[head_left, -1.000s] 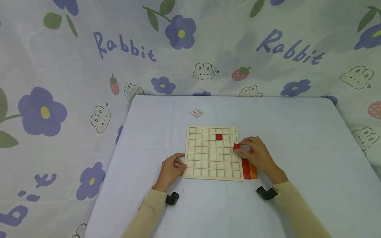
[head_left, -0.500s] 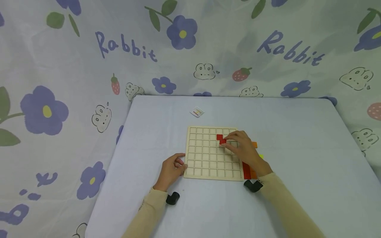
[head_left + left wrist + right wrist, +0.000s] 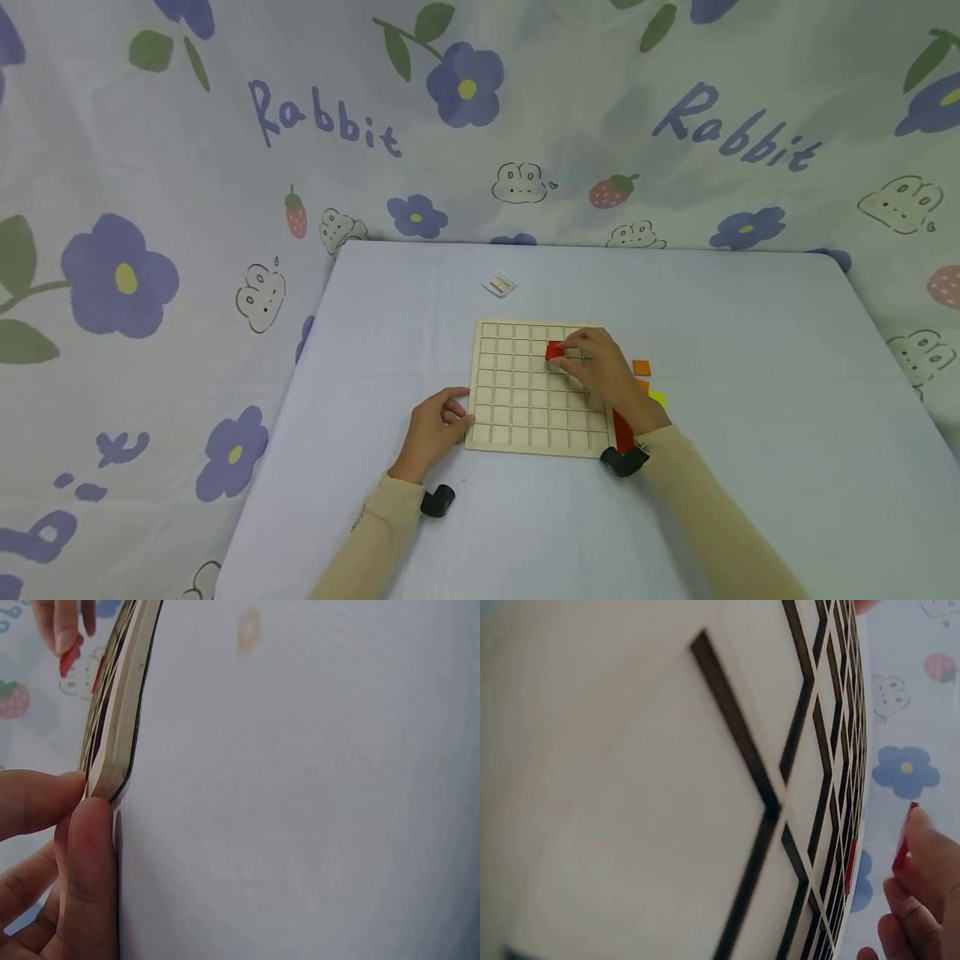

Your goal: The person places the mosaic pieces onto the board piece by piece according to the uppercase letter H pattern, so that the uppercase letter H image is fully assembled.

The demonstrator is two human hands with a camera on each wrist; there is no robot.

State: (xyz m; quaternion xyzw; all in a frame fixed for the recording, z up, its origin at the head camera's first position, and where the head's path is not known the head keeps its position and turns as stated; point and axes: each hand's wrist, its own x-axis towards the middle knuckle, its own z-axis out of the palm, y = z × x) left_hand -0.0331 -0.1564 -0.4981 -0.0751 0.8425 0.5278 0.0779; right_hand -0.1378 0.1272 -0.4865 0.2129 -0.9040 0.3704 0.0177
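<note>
Two beige sleeves (image 3: 375, 529) with small black wrist devices (image 3: 438, 501) come nearest us. Past them, our left hand (image 3: 432, 429) touches the left rim of a pale, square, wooden-looking grid board (image 3: 517, 417), thumb and forefinger tips against it near the corner, the other fingers bent and holding nothing. Along the board's right side we see a long, flat red strip (image 3: 623, 431), a bright yellow piece (image 3: 657, 398) and a flat, square orange tile (image 3: 641, 367); our right wrist hides part of this group and blocks reaching straight in. Our right hand (image 3: 600, 367) pinches a small, flat, square red tile (image 3: 902, 838) over the far half of the grid, just beside a matching red tile (image 3: 850, 868) in a cell; whether they touch we cannot tell. We judge the pinched one light, stiff and slightly slick, best taken by opposite thin edges. Farther off, a white printed card (image 3: 500, 284) lies on the white-covered desk (image 3: 750, 333), before a flowered curtain (image 3: 585, 125).
</note>
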